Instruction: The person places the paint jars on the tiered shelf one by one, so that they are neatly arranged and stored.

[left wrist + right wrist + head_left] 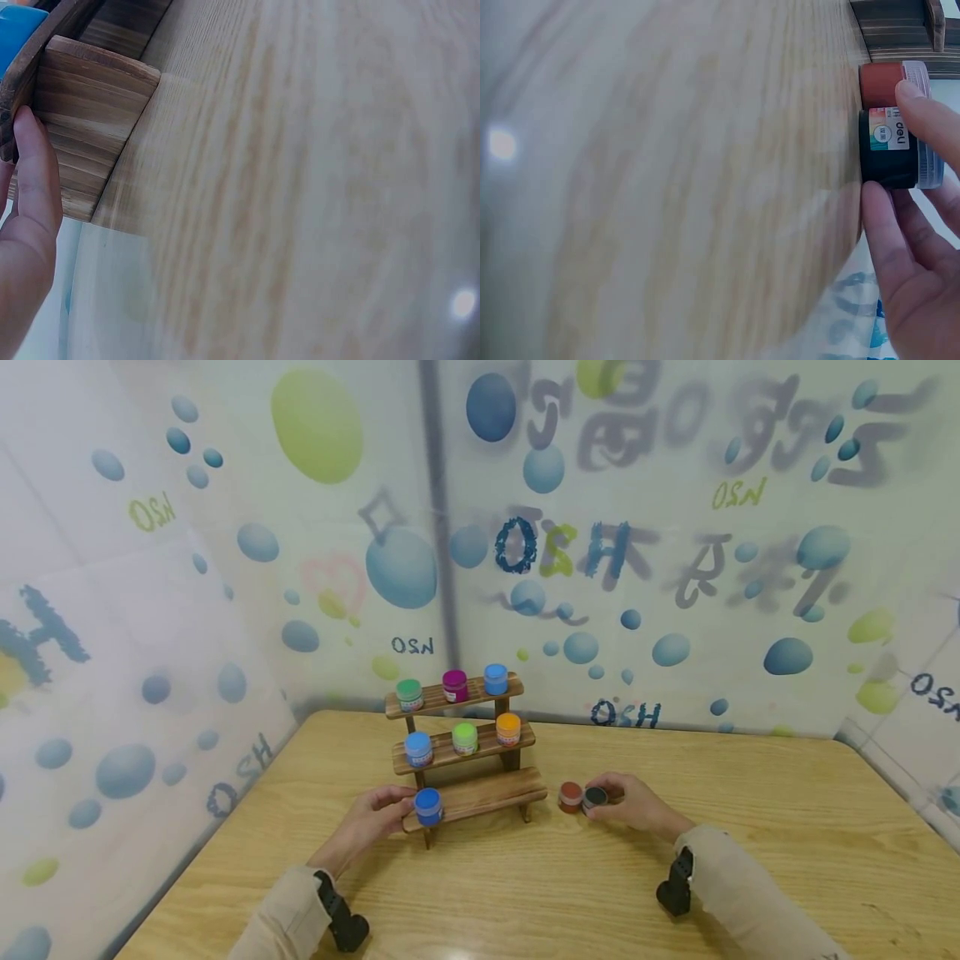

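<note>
A three-tier wooden stand (480, 796) stands on the table. My left hand (372, 820) grips the left end of its lowest shelf, beside a dark blue paint jar (428, 807). In the left wrist view, fingers (37, 172) touch the shelf's edge; the rest of the grip is partly out of frame. To the right of the stand, my right hand (633, 803) holds a black paint jar (889, 154) between thumb and fingers. A red-brown paint jar (570, 797) stands right against it, on the stand's side. Both jars are upright on the table.
The middle shelf bears a blue jar (418, 749), a light green jar (465, 738) and an orange jar (508, 729). On the top shelf are a green jar (409, 695), a purple jar (454, 686) and another blue jar (496, 679). A printed curtain (660, 568) hangs behind the table.
</note>
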A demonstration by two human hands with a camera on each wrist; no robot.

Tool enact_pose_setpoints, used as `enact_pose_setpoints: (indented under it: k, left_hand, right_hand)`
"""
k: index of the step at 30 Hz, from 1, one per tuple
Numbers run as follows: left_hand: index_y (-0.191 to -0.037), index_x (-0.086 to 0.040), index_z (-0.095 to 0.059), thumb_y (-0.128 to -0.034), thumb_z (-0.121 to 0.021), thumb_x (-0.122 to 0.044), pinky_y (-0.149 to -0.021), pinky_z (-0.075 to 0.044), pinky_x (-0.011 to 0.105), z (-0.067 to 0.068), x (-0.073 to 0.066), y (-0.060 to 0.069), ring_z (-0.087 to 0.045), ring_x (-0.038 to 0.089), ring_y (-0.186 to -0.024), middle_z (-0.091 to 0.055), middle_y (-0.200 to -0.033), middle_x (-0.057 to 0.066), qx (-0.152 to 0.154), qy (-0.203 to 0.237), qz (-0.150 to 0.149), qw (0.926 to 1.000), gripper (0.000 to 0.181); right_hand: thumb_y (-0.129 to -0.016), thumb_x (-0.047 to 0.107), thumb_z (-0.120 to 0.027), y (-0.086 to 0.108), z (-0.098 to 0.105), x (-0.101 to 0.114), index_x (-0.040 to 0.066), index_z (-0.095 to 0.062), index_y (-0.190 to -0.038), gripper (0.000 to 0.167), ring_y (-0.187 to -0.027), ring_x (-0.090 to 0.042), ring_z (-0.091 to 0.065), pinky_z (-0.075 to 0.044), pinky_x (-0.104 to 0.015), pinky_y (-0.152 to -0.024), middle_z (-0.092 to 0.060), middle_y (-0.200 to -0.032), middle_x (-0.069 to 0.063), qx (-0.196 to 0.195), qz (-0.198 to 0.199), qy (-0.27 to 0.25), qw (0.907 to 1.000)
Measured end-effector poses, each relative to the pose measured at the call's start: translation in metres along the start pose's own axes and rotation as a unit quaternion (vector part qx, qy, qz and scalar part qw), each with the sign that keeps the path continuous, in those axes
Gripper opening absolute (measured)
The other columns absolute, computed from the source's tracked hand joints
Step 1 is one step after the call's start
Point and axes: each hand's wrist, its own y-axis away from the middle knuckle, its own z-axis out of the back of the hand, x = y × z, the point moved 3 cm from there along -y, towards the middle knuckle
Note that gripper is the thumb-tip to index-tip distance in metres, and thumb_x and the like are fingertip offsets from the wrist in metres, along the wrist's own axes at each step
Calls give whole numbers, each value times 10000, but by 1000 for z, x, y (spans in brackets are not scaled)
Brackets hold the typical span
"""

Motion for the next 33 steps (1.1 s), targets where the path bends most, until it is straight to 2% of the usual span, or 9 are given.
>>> enact_pose_setpoints:
  k: [9, 16, 29, 33]
  left_hand:
    - [-1152, 53, -519, -875, -568, -225, -729, -475, 285, -1, 0, -1, -541, 140, -854, -573, -1016, 65, -23, 45, 2, 10000, 395]
    - [-1147, 78, -504, -885, -550, -179, -743, -474, 296, -2, -1, 0, -539, 146, -878, -571, -1018, 70, 74, 225, -29, 9997, 370]
    - [-1161, 80, -494, -890, -540, -173, -746, -479, 291, -1, -1, 1, -550, 144, -870, -573, -1026, 73, 97, 209, -11, 9997, 373]
    - [-1159, 83, -493, -891, -539, -175, -744, -480, 286, -1, -1, 1, -554, 136, -866, -572, -1035, 80, 107, 188, -33, 9998, 375]
  right_hand:
    - [-744, 188, -718, 0, 0, -2, -21, -574, -1047, 395, -852, -202, -543, -445, -255, -723, -591, -956, -95, -13, -16, -2, 10000]
    - [-750, 173, -712, 3, -1, 1, -28, -567, -1061, 397, -859, -210, -544, -447, -287, -725, -590, -958, -98, 23, -121, -160, 9998]
    - [-757, 177, -707, 1, 0, 2, -40, -570, -1056, 394, -845, -190, -561, -461, -301, -727, -598, -956, -105, -2, 4, 87, 10000]
    - [-754, 182, -709, 1, 1, 3, -39, -573, -1054, 397, -847, -194, -558, -465, -319, -727, -595, -958, -99, -47, -89, 143, 9998]
